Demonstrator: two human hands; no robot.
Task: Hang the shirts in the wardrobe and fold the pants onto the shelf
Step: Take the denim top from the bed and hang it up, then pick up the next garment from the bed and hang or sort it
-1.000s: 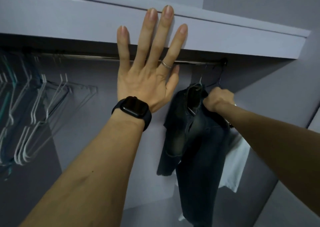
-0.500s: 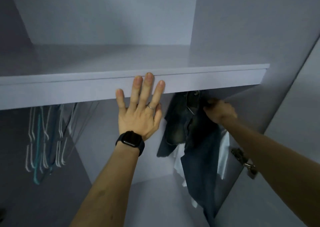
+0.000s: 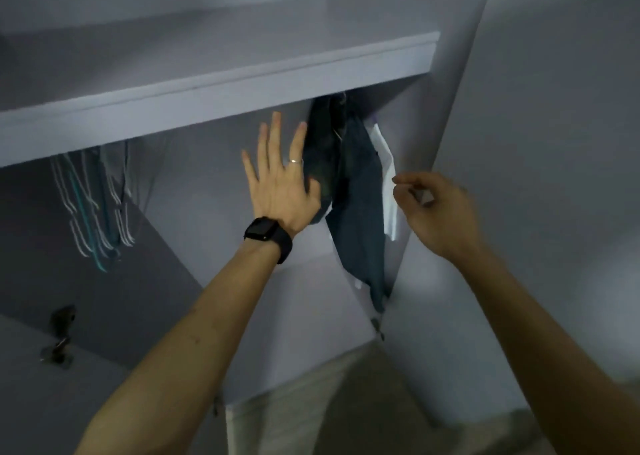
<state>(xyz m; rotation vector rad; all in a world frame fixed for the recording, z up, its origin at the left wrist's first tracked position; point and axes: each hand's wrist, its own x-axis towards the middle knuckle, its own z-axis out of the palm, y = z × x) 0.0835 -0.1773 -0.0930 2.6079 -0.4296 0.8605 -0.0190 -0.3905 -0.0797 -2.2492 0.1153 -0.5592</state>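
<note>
Two shirts are on the right end of the hanging space under the shelf (image 3: 207,83): a dark denim shirt (image 3: 356,191) in front and a white shirt (image 3: 388,177) just behind it, close to the wardrobe's side panel (image 3: 519,142). The shelf's front edge hides the rail and the hooks, so I cannot confirm how the hangers sit, but both garments drape freely and neither hand bears their weight. I judge those two as hung.

My left hand (image 3: 280,184) is flat, fingers straight and spread, right beside the denim shirt's left edge. The thumb side overlaps the cloth, but whether it touches I cannot tell. It has hold of nothing. A black watch (image 3: 266,234) sits on that wrist.

My right hand (image 3: 429,208) hovers in front of the side panel, just right of the white shirt. Its fingers are loosely curled, and as far as the blur lets me see it carries nothing.

A bunch of bare wire hangers (image 3: 93,205) hangs well apart at the left. By my reading, the hanging part is at least partly done. I see no pants anywhere, and the visible stretch of shelf shows no folded pile, so the folding looks not yet begun. Whether more shirts wait out of view I cannot say.
</note>
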